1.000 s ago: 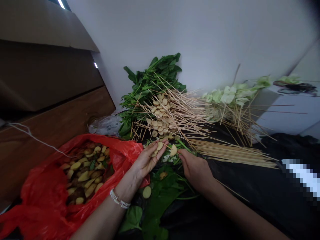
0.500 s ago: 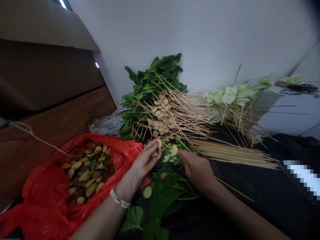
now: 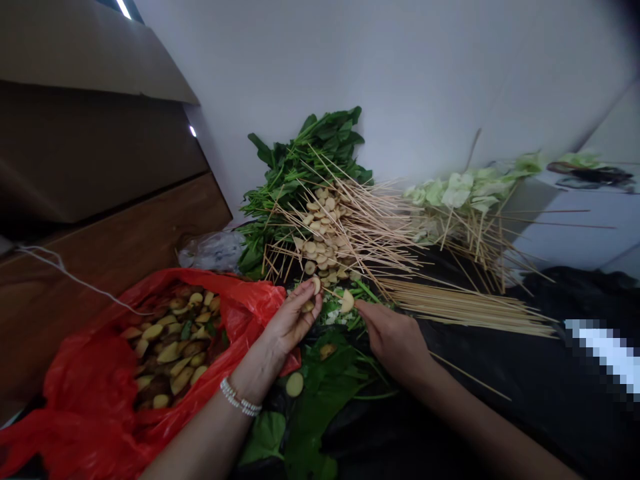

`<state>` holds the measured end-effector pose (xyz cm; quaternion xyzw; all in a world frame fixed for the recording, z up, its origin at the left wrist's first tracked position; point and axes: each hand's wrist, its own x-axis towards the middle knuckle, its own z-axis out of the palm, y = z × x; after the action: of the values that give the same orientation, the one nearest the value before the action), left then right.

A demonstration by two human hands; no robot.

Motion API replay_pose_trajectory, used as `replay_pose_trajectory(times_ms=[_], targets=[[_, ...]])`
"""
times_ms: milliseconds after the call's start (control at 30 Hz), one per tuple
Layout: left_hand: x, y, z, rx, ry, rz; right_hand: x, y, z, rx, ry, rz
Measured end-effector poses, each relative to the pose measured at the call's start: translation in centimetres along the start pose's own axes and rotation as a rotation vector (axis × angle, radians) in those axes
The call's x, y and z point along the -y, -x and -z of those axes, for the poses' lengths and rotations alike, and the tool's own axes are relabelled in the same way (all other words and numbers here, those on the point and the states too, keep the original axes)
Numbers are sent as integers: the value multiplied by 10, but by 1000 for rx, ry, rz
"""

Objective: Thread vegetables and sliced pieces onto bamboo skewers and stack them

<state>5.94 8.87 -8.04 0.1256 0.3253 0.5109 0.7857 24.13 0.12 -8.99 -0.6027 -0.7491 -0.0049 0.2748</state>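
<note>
My left hand (image 3: 290, 320) sits just left of the frame's centre, palm turned up, pinching a pale potato slice (image 3: 316, 285) between thumb and fingertips; a second slice lies in the curl of my fingers, half hidden. My right hand (image 3: 395, 337) is just right of centre, closed around a thin bamboo skewer (image 3: 470, 377) whose back end runs out past my wrist toward the lower right. The front end reaches a slice already on the stick (image 3: 347, 301), between my two hands, but the tip itself is too fine to make out.

At lower left a red plastic bag (image 3: 80, 400) lies open with cut potato pieces (image 3: 170, 340) inside; its near corner is cut off by the frame's bottom edge. A loose round slice (image 3: 295, 384) rests on green leaves (image 3: 320, 407) under my wrists. Those leaves lie on a dark sheet (image 3: 525, 393) that fills the lower right and shows almost no detail.

Above centre, finished potato skewers (image 3: 325, 233) are heaped over a bunch of dark greens (image 3: 310, 153), so tangled that I cannot count them. Bare skewers (image 3: 465, 307) lie in a bundle to the right of centre. Farther right, pale cabbage on sticks (image 3: 460, 190) blurs toward the frame's edge. A blurred patch at right hides something I cannot identify.
</note>
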Motion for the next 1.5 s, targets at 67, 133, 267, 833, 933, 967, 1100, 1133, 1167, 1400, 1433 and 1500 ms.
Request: replay_pose_trajectory(times_ms=[67, 133, 267, 833, 933, 967, 1100, 1133, 1167, 1400, 1433, 1500], targets=[[0, 0, -1, 2, -11, -8, 0, 0, 0, 14, 5, -2], [1, 0, -1, 1, -25, -19, 0, 0, 1, 31, 18, -9], [0, 0, 1, 2, -95, -54, 1, -1, 3, 84, 47, -34], [5, -3, 8, 75, -332, -191, 0, 0, -2, 125, -5, -48], [8, -1, 9, 152, -382, -128, 0, 1, -3, 117, -15, -42], [9, -1, 9, 169, -402, -131, 0, 1, -3, 123, -13, -43], [12, 0, 8, 200, -462, -202, 2, 2, -4, 120, -8, -54], [12, 1, 7, 205, -467, -202, 2, 2, -4, 113, -11, -55], [13, 1, 7, 210, -469, -197, 2, 2, -4, 107, -14, -55], [15, 3, 6, 234, -505, -185, 3, 1, -2, 143, -16, -60], [16, 3, 6, 240, -508, -184, 4, 1, -2, 145, -23, -61], [17, 2, 7, 251, -510, -180, 5, 1, -1, 150, -34, -68]])
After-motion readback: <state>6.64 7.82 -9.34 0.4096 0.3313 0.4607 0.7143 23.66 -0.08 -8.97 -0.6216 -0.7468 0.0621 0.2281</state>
